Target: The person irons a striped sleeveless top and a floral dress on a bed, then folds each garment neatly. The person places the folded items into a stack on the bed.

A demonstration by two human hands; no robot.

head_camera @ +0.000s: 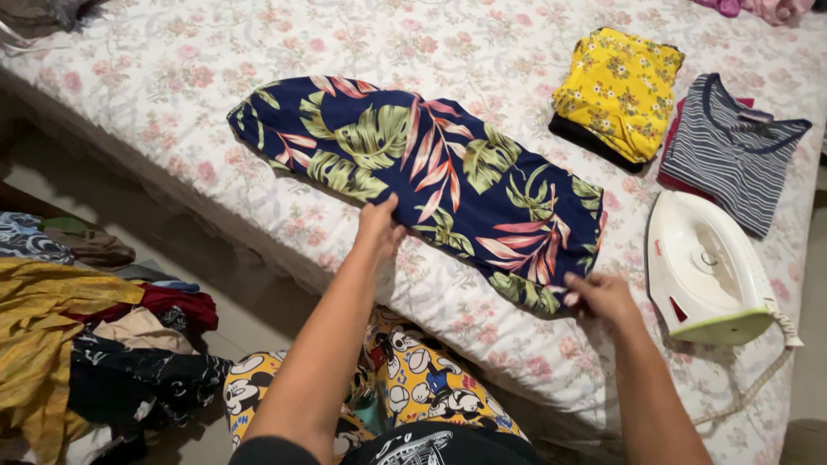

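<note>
A soft, thin navy garment [431, 185] printed with green leaves and red-pink fronds is lying flat and folded into a long rounded strip, running slantwise across a bed [172, 77] covered in a pale sheet with small pink flowers. The left hand [379, 226] is pinching the garment's near edge about midway along, fingers closed on the cloth with the thumb on top. The right hand [603, 297] is gripping the lower right corner, fingertips curled narrow around the hem. The cloth is sitting smooth between the two hands, with only slight creasing.

Beyond it, a folded yellow floral piece [620, 86] is resting on something dark, and just beside that a grey-and-navy striped top [732, 151] is lying over a red one. A white plastic iron [702, 267] with a pale green base is lying near the right hand, its cord trailing off the bed. A loose heap of mixed clothes [95, 336] is lying on the floor at the left
</note>
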